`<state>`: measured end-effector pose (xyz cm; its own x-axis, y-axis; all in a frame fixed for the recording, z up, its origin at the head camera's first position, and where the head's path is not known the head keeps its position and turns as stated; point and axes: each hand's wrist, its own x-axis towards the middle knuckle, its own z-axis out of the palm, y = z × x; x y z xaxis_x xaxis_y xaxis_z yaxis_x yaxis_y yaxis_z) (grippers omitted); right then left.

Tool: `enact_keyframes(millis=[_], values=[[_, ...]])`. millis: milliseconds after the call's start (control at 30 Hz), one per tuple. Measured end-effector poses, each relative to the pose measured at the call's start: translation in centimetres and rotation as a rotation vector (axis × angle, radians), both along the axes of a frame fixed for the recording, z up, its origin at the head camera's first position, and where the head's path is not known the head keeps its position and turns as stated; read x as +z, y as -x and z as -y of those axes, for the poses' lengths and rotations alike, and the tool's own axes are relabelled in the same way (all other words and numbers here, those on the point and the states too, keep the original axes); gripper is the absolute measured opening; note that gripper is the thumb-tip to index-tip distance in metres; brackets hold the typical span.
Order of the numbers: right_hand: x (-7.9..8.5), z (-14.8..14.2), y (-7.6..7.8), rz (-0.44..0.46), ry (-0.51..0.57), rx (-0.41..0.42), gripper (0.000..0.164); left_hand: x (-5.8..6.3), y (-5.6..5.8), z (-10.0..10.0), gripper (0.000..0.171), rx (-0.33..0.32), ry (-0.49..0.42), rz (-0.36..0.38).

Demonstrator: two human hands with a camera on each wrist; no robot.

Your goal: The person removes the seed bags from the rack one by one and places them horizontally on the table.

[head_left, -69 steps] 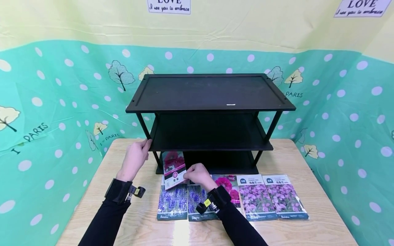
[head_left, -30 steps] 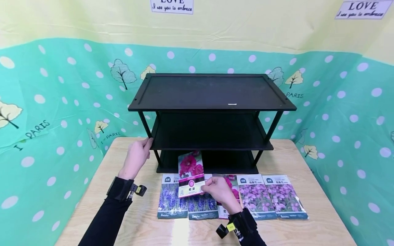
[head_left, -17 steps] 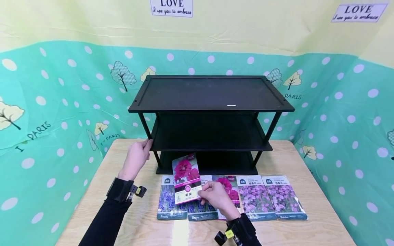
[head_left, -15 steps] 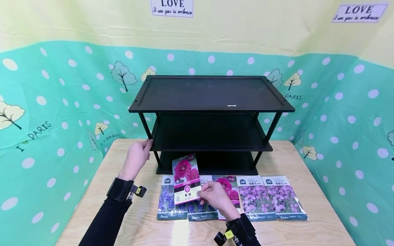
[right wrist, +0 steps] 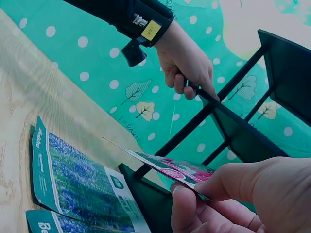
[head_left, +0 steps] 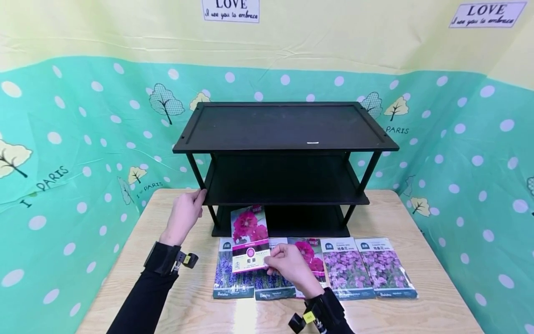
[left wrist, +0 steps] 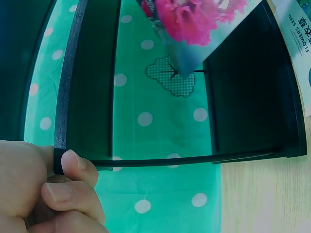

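Observation:
My right hand [head_left: 290,265] pinches the lower right corner of a seed packet [head_left: 249,232] with pink flowers on its front. The packet is tilted up before the bottom shelf and overlaps two lavender seed packets [head_left: 234,283] in the head view. In the right wrist view, thumb and fingers close on the packet's edge [right wrist: 177,170]. My left hand [head_left: 185,215] grips the left front corner of the middle shelf of a black three-tier rack [head_left: 288,178]. Its curled fingers show at the corner post in the left wrist view [left wrist: 75,189].
On the wooden table [head_left: 175,306], in front of the rack, lies a row of packets. Right of the lavender ones are another pink-flower packet [head_left: 314,264], partly behind my right hand, and two purple-flower packets [head_left: 348,273]. A patterned cloth [head_left: 100,139] hangs behind and at both sides.
My right hand first carried the pink-flower packet rightward from the rack's left side, then slightly back left and up. My left hand stays at the shelf corner.

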<state>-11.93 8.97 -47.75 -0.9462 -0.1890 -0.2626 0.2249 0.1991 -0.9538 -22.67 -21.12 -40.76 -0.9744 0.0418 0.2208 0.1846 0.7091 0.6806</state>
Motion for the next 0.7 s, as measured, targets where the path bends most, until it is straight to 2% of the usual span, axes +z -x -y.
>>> enact_keyframes(millis=[433, 700], values=[[-0.2, 1.8, -0.5, -0.023, -0.021, 0.025, 0.013, -0.1, -0.1, -0.1, 0.043, 0.002, -0.006, 0.001], [0.0, 2.1, -0.4, 0.009, 0.000, 0.048, 0.013, 0.0, 0.0, -0.1, 0.042, 0.004, -0.004, 0.005]])
